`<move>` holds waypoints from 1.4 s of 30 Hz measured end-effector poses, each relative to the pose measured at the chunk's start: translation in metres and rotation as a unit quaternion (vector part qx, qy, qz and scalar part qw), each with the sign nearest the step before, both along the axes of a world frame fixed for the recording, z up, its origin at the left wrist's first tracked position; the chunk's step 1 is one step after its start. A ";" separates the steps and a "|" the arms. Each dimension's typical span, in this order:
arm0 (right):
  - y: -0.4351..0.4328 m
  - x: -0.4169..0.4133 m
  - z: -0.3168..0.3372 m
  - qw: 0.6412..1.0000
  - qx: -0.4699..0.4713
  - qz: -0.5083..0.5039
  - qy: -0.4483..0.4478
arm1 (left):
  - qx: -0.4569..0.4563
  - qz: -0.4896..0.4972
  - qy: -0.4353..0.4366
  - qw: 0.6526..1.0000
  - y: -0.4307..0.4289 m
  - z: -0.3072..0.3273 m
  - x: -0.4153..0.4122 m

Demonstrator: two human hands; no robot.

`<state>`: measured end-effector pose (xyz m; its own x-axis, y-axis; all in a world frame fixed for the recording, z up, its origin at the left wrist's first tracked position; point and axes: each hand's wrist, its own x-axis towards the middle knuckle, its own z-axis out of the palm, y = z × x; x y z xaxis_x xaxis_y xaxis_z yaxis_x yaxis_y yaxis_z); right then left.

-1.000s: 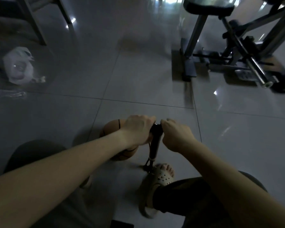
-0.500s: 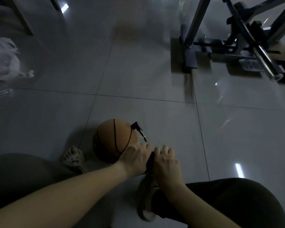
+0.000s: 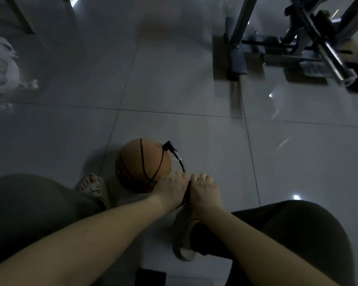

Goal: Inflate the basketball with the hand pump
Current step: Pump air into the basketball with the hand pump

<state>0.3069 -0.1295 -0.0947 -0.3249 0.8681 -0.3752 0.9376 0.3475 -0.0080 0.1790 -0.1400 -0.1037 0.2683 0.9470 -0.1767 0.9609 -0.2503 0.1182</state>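
An orange basketball (image 3: 144,162) lies on the grey tiled floor between my feet. A black hose (image 3: 177,157) runs from its top right down toward my hands. My left hand (image 3: 171,187) and my right hand (image 3: 204,190) each grip one side of the black pump handle (image 3: 187,193), which shows only as a dark sliver between them. The handle sits low, close to the floor. The pump's barrel and base are hidden under my hands. My right foot in a pale sandal (image 3: 184,234) is below the hands.
My left foot in a pale sandal (image 3: 93,188) rests left of the ball. A metal exercise frame (image 3: 298,44) stands at the far right. A white plastic bag (image 3: 0,67) lies at the far left. A dark object (image 3: 150,276) sits at the bottom edge.
Both hands have pushed the pump handle down from its raised position to near the floor. The view has tilted downward, and the ball is now uncovered.
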 end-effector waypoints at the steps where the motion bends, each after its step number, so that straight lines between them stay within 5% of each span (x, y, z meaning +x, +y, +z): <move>1: 0.002 0.000 0.011 1.000 -0.013 0.009 0.000 | 0.000 -0.008 0.016 1.000 0.000 0.005 -0.001; 6: 0.007 0.005 0.088 0.996 -0.060 0.067 0.007 | -0.037 -0.069 0.076 0.994 0.003 0.055 -0.008; 12: 0.020 0.007 0.139 0.998 0.032 0.034 0.048 | 0.016 -0.068 0.051 0.996 0.032 0.137 -0.011; 21: 0.002 -0.006 0.036 0.993 0.100 -0.010 0.058 | 0.029 0.054 -0.014 0.998 0.001 0.056 0.007; 31: 0.003 -0.002 -0.016 1.000 0.026 0.002 0.003 | -0.006 0.050 -0.003 0.999 -0.002 0.004 0.011; 42: 0.008 0.002 0.063 0.998 -0.042 0.053 0.003 | -0.054 -0.022 0.057 0.997 0.001 0.040 -0.001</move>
<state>0.3088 -0.1216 -0.0316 -0.4146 0.7946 -0.4435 0.8959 0.4418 -0.0459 0.1776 -0.1393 -0.0633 0.2822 0.9081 -0.3095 0.9578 -0.2850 0.0371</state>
